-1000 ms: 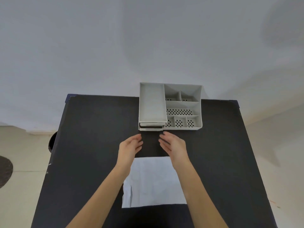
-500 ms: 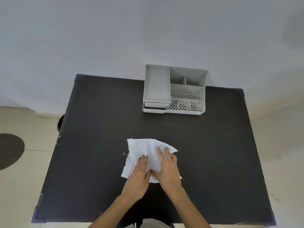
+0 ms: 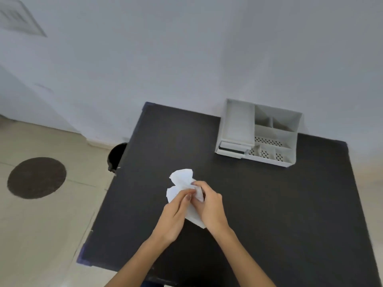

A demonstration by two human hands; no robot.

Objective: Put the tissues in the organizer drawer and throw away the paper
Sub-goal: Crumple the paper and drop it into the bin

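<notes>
A white sheet of paper (image 3: 181,179) is bunched and crumpled between both hands over the middle of the black table (image 3: 269,204). My left hand (image 3: 176,214) grips its left side and my right hand (image 3: 209,206) pinches its right side, with part of the sheet hidden between the palms. The grey desk organizer (image 3: 273,131) stands at the table's far edge, and its low drawer (image 3: 230,148) at the front left sticks out slightly. No tissues can be seen.
A dark bin (image 3: 117,155) stands on the floor against the table's left edge. A round dark mat (image 3: 36,177) lies on the tiled floor further left. A pale wall rises behind the table.
The paper lay flat on the table, then both hands pressed on it and gathered it up into a crumpled bunch. The view has swung to the left.
</notes>
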